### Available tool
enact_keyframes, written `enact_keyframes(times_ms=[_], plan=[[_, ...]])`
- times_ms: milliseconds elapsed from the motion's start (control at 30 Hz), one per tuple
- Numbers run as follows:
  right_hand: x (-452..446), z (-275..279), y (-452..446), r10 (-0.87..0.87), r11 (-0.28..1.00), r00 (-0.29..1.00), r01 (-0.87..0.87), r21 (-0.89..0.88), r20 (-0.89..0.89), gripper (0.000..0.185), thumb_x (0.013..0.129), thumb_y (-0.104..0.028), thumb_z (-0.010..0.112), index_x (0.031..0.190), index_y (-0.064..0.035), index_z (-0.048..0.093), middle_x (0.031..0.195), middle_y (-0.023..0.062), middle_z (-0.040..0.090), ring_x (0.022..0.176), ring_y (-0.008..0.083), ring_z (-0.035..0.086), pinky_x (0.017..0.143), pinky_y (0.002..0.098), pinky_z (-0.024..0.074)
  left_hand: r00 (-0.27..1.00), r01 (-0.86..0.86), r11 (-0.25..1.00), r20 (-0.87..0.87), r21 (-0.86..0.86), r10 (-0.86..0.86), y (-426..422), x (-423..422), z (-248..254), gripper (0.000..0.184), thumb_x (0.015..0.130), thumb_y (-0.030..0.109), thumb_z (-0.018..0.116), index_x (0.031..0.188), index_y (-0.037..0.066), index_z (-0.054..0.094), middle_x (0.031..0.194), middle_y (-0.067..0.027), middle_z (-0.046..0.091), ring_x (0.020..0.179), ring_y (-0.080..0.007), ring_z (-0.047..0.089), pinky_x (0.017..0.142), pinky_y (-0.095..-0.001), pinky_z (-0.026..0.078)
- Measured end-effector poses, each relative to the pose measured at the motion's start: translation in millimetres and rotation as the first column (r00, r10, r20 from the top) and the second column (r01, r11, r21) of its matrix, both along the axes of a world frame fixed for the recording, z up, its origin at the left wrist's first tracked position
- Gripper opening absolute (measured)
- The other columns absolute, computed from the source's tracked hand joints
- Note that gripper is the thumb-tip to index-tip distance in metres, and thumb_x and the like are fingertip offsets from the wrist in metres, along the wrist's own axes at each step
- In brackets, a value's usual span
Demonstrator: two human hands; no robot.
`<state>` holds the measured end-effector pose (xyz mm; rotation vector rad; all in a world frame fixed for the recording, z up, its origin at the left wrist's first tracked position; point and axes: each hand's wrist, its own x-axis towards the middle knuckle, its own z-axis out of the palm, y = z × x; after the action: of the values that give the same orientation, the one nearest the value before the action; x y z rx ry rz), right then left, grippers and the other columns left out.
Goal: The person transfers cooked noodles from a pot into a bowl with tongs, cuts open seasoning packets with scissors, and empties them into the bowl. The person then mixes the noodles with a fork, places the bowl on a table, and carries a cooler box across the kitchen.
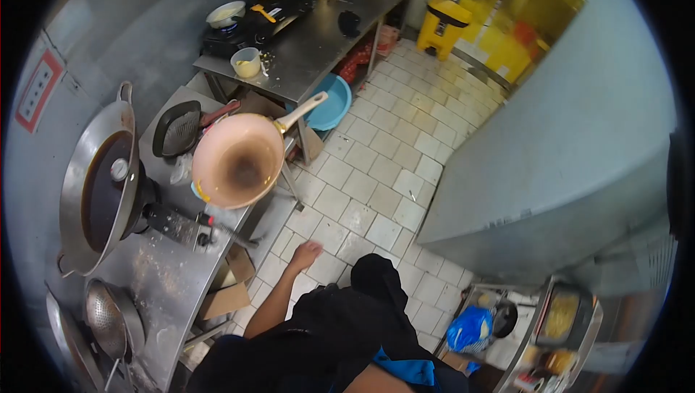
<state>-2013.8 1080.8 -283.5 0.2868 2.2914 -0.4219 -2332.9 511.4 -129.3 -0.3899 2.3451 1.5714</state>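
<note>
My left hand [306,255] hangs over the tiled floor [357,217], to the right of the steel counter. It holds nothing, and its fingers look loosely apart, though small and a little blurred. My right hand is out of view; only part of that arm shows at the bottom edge. A pink frying pan [239,160] with a pale handle rests at the counter's right edge, beyond my left hand. Behind it lies a dark square pan [177,129] with a reddish handle.
A large wok [108,190] with dark liquid stands on the left counter [163,277]. Strainers [108,317] sit nearer. A stove [232,37], bowls and a cup [246,62] are on the far table. A grey cabinet [557,140] and a trolley [521,342] stand right.
</note>
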Motion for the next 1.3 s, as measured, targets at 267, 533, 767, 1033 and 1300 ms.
enact_keyframes(times_ms=[267,533,767,1033,1300], plan=[[-419.0,51.5,28.3,0.272,0.96,0.961,-0.268,-0.08,0.049,0.035,0.093,-0.04,0.053,0.104,-0.0096,0.065,0.097,0.0104,0.069,0.086,0.0221,0.065,0.066,0.0376,0.0519,0.978,-0.18,0.893,0.169,0.413,0.119,25.3,-223.1,195.3,0.032,0.097,0.033,0.055,0.119,0.01,0.059,0.11,-0.0038,0.067,0.095,-0.0121,0.061,0.08,-0.0321,0.048],[-1025.6,188.9,-91.4,-0.115,0.651,0.983,-0.033,-0.758,-0.142,0.038,0.093,-0.043,0.059,0.116,-0.013,0.057,0.11,0.0054,0.065,0.089,0.0173,0.062,0.075,0.0353,0.0516,0.573,-0.756,0.627,-0.274,0.189,0.772,-97.6,-269.9,374.8,0.029,0.102,0.026,0.047,0.103,0.001,0.06,0.089,-0.0042,0.068,0.08,-0.0106,0.059,0.067,-0.0287,0.047],[-1200.6,258.8,-264.1,-0.134,0.615,0.944,-0.158,-0.773,-0.3,0.036,0.1,-0.038,0.045,0.117,-0.0093,0.059,0.107,0.0069,0.066,0.092,0.0195,0.062,0.079,0.0391,0.0512,0.495,-0.85,0.515,-0.165,0.111,0.853,-76.7,-359.0,313.7,0.018,0.093,0.004,0.047,0.085,-0.001,0.062,0.081,-0.0081,0.062,0.073,-0.0142,0.057,0.066,-0.0281,0.047],[-1133.9,144.7,-437.9,0.753,0.658,0.573,-0.648,-0.382,0.324,0.032,0.094,-0.02,0.057,0.12,-0.0018,0.057,0.101,0.0107,0.067,0.082,0.0206,0.066,0.064,0.0357,0.0555,0.215,-0.966,0.216,-0.02,0.145,0.976,47.6,-392.5,333.7,0.016,0.093,0.006,0.05,0.101,-0.001,0.061,0.082,-0.0067,0.067,0.082,-0.0148,0.063,0.076,-0.0301,0.049],[-984.4,160.8,-548.0,0.91,-0.04,-0.288,-0.778,-0.627,0.298,0.024,0.092,-0.015,0.059,0.115,-0.008,0.057,0.1,0.0053,0.068,0.073,0.0114,0.059,0.057,0.026,0.0489,-0.925,-0.367,-0.662,0.184,-0.653,0.332,418.0,-389.7,-29.5,0.03,0.089,0.025,0.052,0.094,-0.001,0.066,0.103,-0.0252,0.066,0.101,-0.0419,0.061,0.086,-0.0493,0.048]])
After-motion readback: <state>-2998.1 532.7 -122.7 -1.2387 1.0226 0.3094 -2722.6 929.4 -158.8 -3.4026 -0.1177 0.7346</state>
